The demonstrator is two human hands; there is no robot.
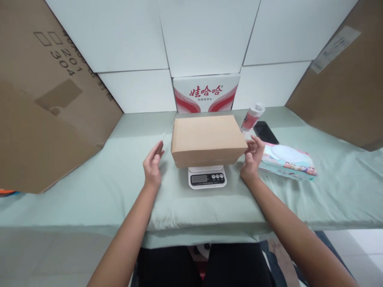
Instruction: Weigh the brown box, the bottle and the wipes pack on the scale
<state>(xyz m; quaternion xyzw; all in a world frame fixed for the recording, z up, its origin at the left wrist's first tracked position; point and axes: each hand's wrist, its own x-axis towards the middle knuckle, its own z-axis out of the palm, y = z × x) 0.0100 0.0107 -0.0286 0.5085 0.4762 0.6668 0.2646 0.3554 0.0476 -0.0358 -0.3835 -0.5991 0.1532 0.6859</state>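
A closed brown cardboard box point(208, 137) rests on a white kitchen scale point(207, 178), hiding the scale's platform. The scale's small display and round buttons face me; I cannot read any figure on the display. To the left of the box, with a gap between, my left hand point(153, 162) is held open, fingers stretched forward. At the box's right front corner my right hand point(253, 157) is open with its fingers slightly bent. It is very near the box, and whether it touches I cannot tell.
Behind the box's right side stand a clear bottle with a pink label point(251, 118) and a dark phone point(266, 132). A wet wipes pack point(289, 160) lies right of my right hand. Large cardboard sheets point(44, 119) flank the green cloth point(125, 147); a white-and-red carton point(206, 93) stands behind.
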